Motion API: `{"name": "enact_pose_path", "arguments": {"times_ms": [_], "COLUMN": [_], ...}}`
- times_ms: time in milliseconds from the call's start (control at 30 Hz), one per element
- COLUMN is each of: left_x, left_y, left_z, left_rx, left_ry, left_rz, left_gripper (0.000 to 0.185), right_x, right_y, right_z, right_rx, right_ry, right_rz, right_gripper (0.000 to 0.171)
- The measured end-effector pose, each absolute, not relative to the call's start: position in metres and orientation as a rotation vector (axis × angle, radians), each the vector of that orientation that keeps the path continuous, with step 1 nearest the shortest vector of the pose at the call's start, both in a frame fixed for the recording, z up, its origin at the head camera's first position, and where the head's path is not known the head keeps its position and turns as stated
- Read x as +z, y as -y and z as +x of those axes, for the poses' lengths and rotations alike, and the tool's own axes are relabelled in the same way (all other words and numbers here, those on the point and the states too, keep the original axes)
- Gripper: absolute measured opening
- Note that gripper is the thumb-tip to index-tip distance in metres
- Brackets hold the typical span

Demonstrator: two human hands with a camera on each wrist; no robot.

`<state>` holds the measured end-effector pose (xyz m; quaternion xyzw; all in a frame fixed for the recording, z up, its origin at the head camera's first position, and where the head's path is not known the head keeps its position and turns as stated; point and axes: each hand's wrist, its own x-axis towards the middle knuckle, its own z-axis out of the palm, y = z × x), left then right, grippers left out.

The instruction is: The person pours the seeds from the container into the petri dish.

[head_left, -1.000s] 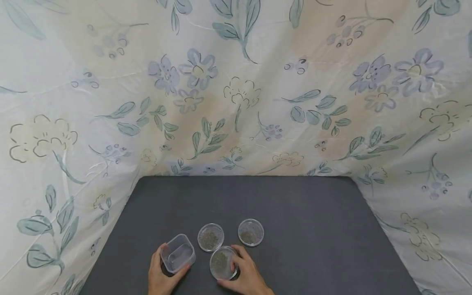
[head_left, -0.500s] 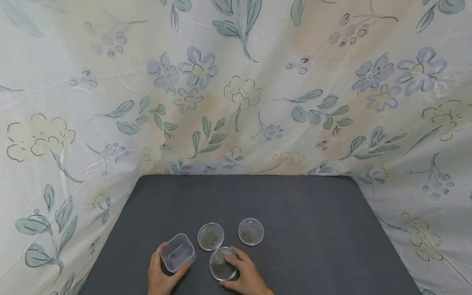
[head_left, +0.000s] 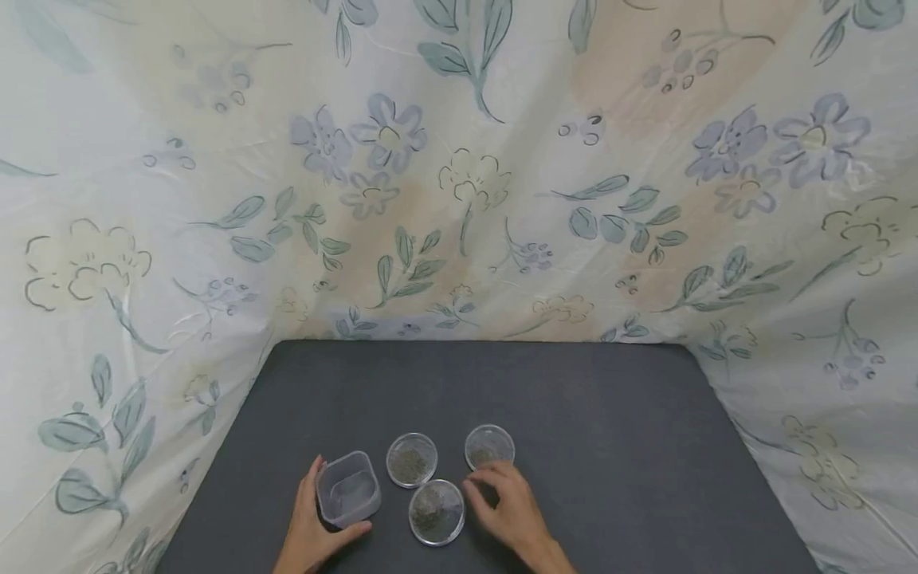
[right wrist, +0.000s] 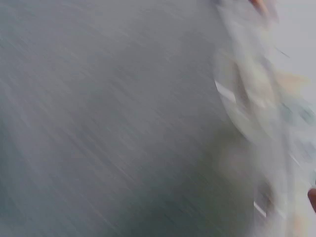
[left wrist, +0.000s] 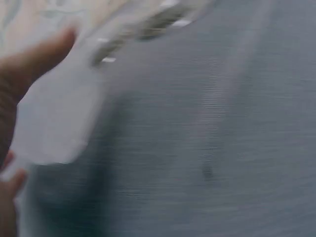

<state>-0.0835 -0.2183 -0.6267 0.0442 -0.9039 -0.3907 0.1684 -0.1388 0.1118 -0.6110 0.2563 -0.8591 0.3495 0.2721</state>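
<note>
A clear plastic rectangular tub (head_left: 349, 488) stands at the left of the group in the head view. My left hand (head_left: 311, 528) lies around its near left side, thumb and fingers spread. In the blurred left wrist view, the thumb stands apart from the tub's pale wall (left wrist: 59, 121). Just right of the tub is a near round clear dish (head_left: 437, 513) holding greyish-green dry bits. My right hand (head_left: 512, 510) hovers beside it with loosely bent fingers, and nothing shows in its grasp. Its fingers cover the lower part of another round dish (head_left: 490, 442).
A third round dish (head_left: 411, 460) with similar bits sits behind the near one, close to its rim. All stand on a dark grey tabletop (head_left: 610, 446). Flower-patterned cloth (head_left: 459, 199) hangs around the back and sides. The right wrist view is badly smeared.
My right hand has let go of the near dish and moved right and away, towards the right-hand dish. My left hand's fingers have loosened from the tub.
</note>
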Motion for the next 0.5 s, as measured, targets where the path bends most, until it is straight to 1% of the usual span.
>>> {"name": "enact_pose_path", "arguments": {"times_ms": [33, 67, 100, 133, 200, 233, 267, 333, 400, 500], "left_x": [-0.618, -0.61, -0.601, -0.593, -0.576, -0.569, -0.562, -0.551, -0.544, -0.54], "left_y": [0.223, 0.228, 0.232, 0.235, 0.24, 0.24, 0.24, 0.237, 0.234, 0.23], "left_z": [-0.089, -0.097, -0.108, -0.12, -0.146, -0.161, -0.176, -0.204, -0.226, -0.242], "left_rx": [-1.109, -1.119, -1.112, -1.089, -1.006, -0.944, -0.897, -0.807, -0.738, -0.69], "left_ry": [2.613, 2.632, 2.63, 2.622, 2.619, 2.646, 2.68, 2.788, 2.926, 3.036], "left_rz": [0.07, 0.007, -0.048, -0.093, -0.156, -0.167, -0.17, -0.15, -0.114, -0.079], "left_gripper": [0.122, 0.116, 0.106, 0.095, 0.07, 0.063, 0.06, 0.063, 0.071, 0.078], "right_x": [-0.603, -0.596, -0.588, -0.582, -0.574, -0.572, -0.571, -0.572, -0.575, -0.577], "right_y": [-0.122, -0.133, -0.146, -0.159, -0.183, -0.195, -0.206, -0.223, -0.235, -0.242], "right_z": [-0.151, -0.163, -0.176, -0.189, -0.21, -0.22, -0.229, -0.243, -0.252, -0.257], "right_rx": [0.918, 0.896, 0.864, 0.834, 0.792, 0.778, 0.76, 0.742, 0.753, 0.761], "right_ry": [2.288, 2.295, 2.336, 2.399, 2.572, 2.663, 2.748, 2.881, 2.954, 2.983], "right_rz": [0.642, 0.592, 0.533, 0.47, 0.349, 0.289, 0.228, 0.116, 0.037, -0.008], "right_gripper": [0.012, 0.01, 0.012, 0.02, 0.043, 0.054, 0.063, 0.074, 0.08, 0.083]}}
